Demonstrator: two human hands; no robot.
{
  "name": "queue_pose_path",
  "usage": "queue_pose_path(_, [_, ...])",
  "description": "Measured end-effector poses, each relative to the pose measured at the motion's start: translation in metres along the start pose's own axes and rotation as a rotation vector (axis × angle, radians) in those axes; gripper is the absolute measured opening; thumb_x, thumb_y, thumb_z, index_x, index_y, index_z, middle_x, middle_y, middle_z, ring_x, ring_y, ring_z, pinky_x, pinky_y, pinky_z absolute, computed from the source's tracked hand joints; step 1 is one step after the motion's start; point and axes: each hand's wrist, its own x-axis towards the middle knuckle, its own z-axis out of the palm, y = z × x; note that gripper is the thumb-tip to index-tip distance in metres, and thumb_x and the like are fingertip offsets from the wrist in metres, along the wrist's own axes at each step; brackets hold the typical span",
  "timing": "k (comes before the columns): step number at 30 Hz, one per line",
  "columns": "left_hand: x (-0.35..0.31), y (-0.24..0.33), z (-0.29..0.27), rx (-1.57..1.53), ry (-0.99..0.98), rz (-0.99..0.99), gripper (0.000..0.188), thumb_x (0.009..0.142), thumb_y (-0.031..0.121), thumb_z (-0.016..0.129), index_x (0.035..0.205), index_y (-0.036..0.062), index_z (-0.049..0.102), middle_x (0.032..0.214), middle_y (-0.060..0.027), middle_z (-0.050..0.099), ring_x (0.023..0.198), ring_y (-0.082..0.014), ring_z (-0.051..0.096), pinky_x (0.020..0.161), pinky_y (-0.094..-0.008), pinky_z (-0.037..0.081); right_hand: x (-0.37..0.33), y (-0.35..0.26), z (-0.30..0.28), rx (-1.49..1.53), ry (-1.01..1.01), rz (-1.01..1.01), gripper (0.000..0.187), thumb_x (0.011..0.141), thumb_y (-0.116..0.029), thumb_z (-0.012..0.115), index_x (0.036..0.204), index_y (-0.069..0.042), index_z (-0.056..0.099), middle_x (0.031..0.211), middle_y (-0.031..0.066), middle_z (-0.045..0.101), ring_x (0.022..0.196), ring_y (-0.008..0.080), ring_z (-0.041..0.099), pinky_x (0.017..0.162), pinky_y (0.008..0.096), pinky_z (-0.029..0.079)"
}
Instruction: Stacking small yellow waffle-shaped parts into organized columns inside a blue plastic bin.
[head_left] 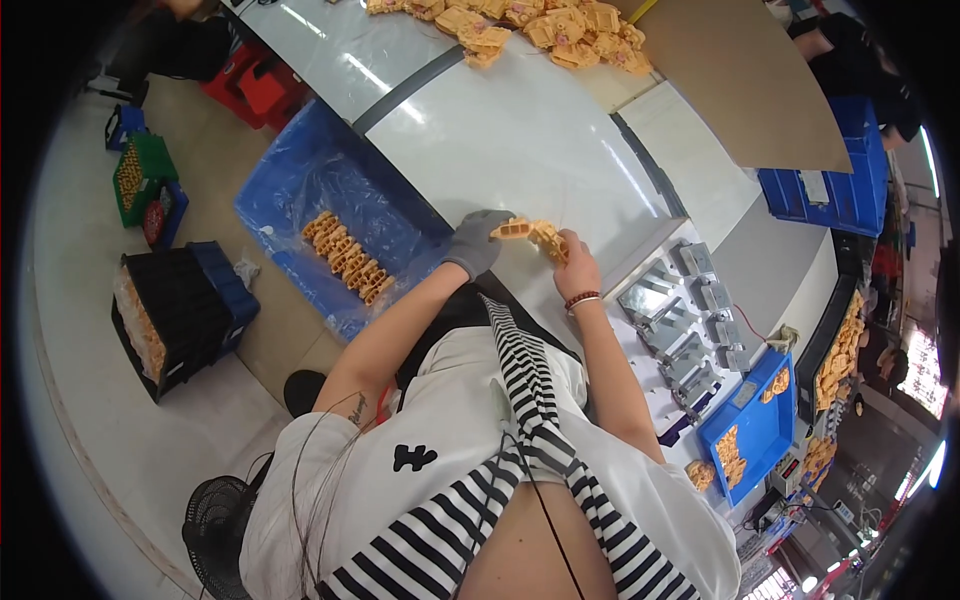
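Observation:
Over the edge of the white table point(500, 130), a short row of yellow-orange moulded plastic parts point(541, 236) is held between my two hands. My left hand point(480, 243), in a grey glove, is closed around the left end of the row. At its right end, the bare fingers of my right hand point(577, 268) grip the parts; a beaded bracelet is on that wrist. How many parts are in the row is hard to make out. Left of my gloved hand stands a blue bin point(268, 178) lined with clear plastic, where a neat line of similar parts point(346, 258) lies.
A heap of the same parts point(560, 32) covers the table's far end beside a brown board point(745, 85). To my right is a metal fixture point(682, 320), then a blue tray point(752, 425) with some parts. Black crates point(190, 315) and a red stool point(262, 90) stand left.

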Motion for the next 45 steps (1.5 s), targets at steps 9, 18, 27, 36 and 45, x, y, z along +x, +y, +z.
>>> queue_pose_path(9, [0.021, -0.01, 0.008, -0.118, 0.058, 0.262, 0.021, 0.074, 0.0, 0.06, 0.071, 0.0183, 0.071, 0.115, -0.013, 0.058, 0.112, -0.033, 0.051, 0.098, -0.0358, 0.041, 0.004, 0.009, 0.0, -0.057, -0.023, -0.099, 0.046, 0.075, 0.006, 0.049, 0.114, -0.018, 0.055, 0.1, 0.0138, 0.061, 0.094, 0.0338, 0.057, 0.08, 0.0414, 0.047])
queue_pose_path(18, [0.053, 0.01, 0.029, -0.44, -0.061, -0.439, 0.034, 0.081, 0.027, 0.065, 0.107, 0.0055, 0.062, 0.104, -0.0123, 0.064, 0.095, -0.0263, 0.062, 0.085, -0.0359, 0.048, 0.007, -0.012, 0.009, 0.04, 0.021, -0.426, 0.04, 0.072, 0.004, 0.054, 0.11, -0.008, 0.054, 0.1, 0.0142, 0.058, 0.098, 0.0355, 0.052, 0.086, 0.0414, 0.045])
queue_pose_path(27, [0.044, 0.019, 0.011, 0.054, -0.309, 0.271, 0.034, 0.088, 0.034, 0.057, 0.116, 0.0152, 0.058, 0.112, -0.0126, 0.058, 0.102, -0.0289, 0.058, 0.09, -0.0373, 0.045, 0.002, 0.013, 0.022, 0.153, 0.022, -0.306, 0.045, 0.071, 0.002, 0.064, 0.112, -0.004, 0.046, 0.103, 0.0178, 0.057, 0.098, 0.0378, 0.054, 0.085, 0.0415, 0.047])
queue_pose_path(36, [0.054, 0.015, -0.013, 0.168, -0.48, 0.172, 0.026, 0.088, 0.017, 0.048, 0.113, 0.0163, 0.057, 0.112, -0.0116, 0.056, 0.106, -0.0288, 0.056, 0.091, -0.0384, 0.045, 0.012, 0.036, 0.012, 0.145, 0.016, -0.307, 0.047, 0.072, 0.003, 0.065, 0.115, -0.005, 0.047, 0.113, 0.0188, 0.052, 0.103, 0.038, 0.053, 0.087, 0.0405, 0.048])
queue_pose_path(45, [0.028, 0.08, -0.012, 0.564, -0.5, 0.09, 0.034, 0.082, 0.028, 0.061, 0.11, 0.01, 0.056, 0.108, -0.0139, 0.058, 0.1, -0.0303, 0.058, 0.084, -0.0402, 0.047, 0.01, 0.033, 0.019, 0.269, -0.013, -0.337, 0.062, 0.072, 0.001, 0.07, 0.128, -0.007, 0.042, 0.126, 0.0138, 0.048, 0.1, 0.0258, 0.06, 0.078, 0.0314, 0.055])
